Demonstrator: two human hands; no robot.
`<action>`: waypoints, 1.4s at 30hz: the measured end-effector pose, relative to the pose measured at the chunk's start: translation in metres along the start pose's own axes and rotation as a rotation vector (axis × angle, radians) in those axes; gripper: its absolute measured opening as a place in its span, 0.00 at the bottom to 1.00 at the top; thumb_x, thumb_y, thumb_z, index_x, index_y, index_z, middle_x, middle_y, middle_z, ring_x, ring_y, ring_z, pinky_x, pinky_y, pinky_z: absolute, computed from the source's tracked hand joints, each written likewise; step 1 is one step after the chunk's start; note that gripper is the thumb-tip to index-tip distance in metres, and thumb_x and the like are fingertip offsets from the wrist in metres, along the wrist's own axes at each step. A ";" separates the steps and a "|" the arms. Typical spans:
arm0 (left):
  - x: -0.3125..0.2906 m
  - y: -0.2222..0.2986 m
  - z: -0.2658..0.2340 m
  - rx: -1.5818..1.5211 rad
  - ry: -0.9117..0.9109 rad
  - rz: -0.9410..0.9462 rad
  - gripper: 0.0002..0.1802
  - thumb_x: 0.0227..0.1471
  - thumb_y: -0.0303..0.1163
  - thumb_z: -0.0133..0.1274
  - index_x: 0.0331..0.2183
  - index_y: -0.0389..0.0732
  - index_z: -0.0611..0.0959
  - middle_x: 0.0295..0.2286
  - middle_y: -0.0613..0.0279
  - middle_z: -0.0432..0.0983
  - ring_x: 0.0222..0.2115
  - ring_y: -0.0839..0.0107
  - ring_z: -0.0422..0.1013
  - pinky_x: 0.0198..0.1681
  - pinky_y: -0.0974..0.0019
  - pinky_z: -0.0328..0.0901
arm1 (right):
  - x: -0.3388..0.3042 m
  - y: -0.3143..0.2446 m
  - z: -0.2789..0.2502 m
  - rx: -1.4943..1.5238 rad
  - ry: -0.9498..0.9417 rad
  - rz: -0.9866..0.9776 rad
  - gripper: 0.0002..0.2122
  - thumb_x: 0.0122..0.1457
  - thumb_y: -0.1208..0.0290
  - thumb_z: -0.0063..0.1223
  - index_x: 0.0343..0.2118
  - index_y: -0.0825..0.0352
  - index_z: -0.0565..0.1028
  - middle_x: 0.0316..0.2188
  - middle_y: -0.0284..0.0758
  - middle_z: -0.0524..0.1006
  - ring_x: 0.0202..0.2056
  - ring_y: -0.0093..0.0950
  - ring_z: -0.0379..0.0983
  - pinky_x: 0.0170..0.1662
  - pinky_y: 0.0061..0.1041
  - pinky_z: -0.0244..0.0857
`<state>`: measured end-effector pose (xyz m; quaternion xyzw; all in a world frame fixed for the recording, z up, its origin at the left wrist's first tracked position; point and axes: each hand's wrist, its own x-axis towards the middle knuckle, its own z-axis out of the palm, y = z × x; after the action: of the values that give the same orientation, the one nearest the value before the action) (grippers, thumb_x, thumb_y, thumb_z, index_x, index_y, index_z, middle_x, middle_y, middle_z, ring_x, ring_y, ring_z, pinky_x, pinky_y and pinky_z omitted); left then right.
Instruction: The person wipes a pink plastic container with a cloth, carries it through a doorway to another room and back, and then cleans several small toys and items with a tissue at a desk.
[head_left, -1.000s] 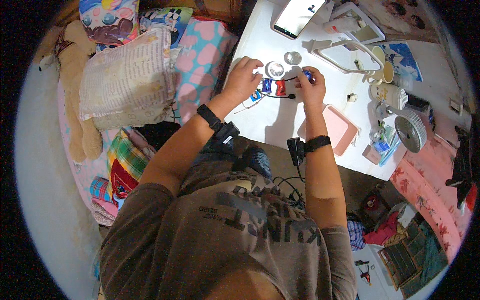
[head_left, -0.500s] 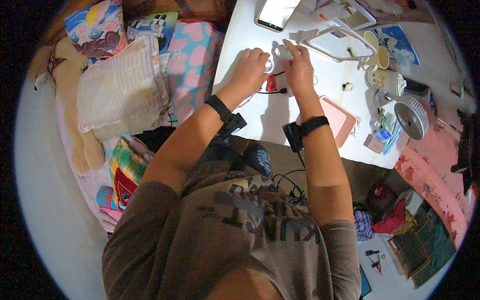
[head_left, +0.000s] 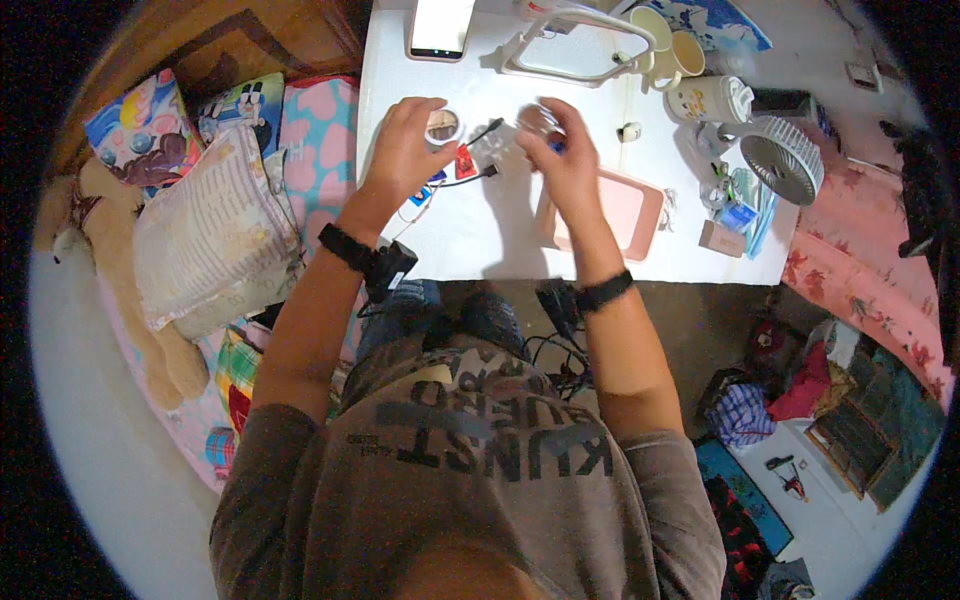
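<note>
Over the white table, my left hand [head_left: 405, 143] curls its fingers and thumb round a small round container [head_left: 442, 126] with a white rim and a brownish inside. My right hand [head_left: 567, 160] is bent around a clear, round, lid-like piece [head_left: 537, 121], blurred by motion. Between the hands lie a small red piece [head_left: 464, 161] and a black cable [head_left: 470, 180] with dark plugs. Small blue pieces [head_left: 420, 195] lie close to my left wrist. Under my right wrist is a pink tray [head_left: 612, 215].
A lit phone [head_left: 440, 28] and a white-framed mirror [head_left: 575, 48] stand at the back. Cream cups [head_left: 684, 55], a white tumbler [head_left: 708, 98] and a small fan [head_left: 783, 160] line the right side. A bed with a pillow [head_left: 215, 225] is at the left.
My hands have moved apart, the right one away from the left with the clear piece. The view has shifted, so the table sits further left and the round container's inside shows.
</note>
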<state>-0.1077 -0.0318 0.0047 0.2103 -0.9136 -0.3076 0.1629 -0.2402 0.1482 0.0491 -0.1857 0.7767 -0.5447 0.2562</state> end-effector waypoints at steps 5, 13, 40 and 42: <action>-0.012 0.071 0.015 -0.195 -0.173 0.123 0.29 0.41 0.34 0.65 0.46 0.37 0.76 0.44 0.50 0.70 0.47 0.55 0.65 0.52 0.57 0.62 | -0.060 0.028 -0.089 -0.169 0.151 0.156 0.24 0.48 0.71 0.66 0.49 0.68 0.72 0.33 0.37 0.77 0.29 0.22 0.72 0.26 0.20 0.70; -0.012 0.158 0.087 -0.140 -0.405 0.291 0.31 0.39 0.28 0.63 0.48 0.36 0.74 0.46 0.51 0.69 0.49 0.54 0.63 0.55 0.58 0.60 | -0.088 0.080 -0.143 -0.329 0.205 0.228 0.23 0.43 0.74 0.68 0.45 0.69 0.75 0.33 0.40 0.78 0.32 0.30 0.75 0.36 0.28 0.71; -0.006 0.171 0.144 0.401 -0.114 0.422 0.11 0.46 0.28 0.51 0.36 0.43 0.80 0.50 0.57 0.66 0.51 0.60 0.60 0.52 0.55 0.56 | -0.051 0.105 -0.140 -0.452 0.235 0.023 0.21 0.42 0.72 0.68 0.41 0.73 0.76 0.35 0.44 0.76 0.36 0.38 0.74 0.42 0.32 0.68; -0.004 0.170 0.144 0.333 -0.108 0.364 0.12 0.45 0.26 0.52 0.37 0.42 0.80 0.50 0.57 0.66 0.51 0.59 0.61 0.51 0.54 0.58 | -0.045 0.109 -0.136 -0.468 0.259 -0.031 0.20 0.43 0.73 0.67 0.41 0.71 0.76 0.37 0.45 0.76 0.38 0.38 0.73 0.43 0.32 0.68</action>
<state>-0.2142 0.1638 0.0023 0.0497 -0.9819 -0.1291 0.1294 -0.2863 0.3129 -0.0074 -0.1805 0.9048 -0.3734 0.0965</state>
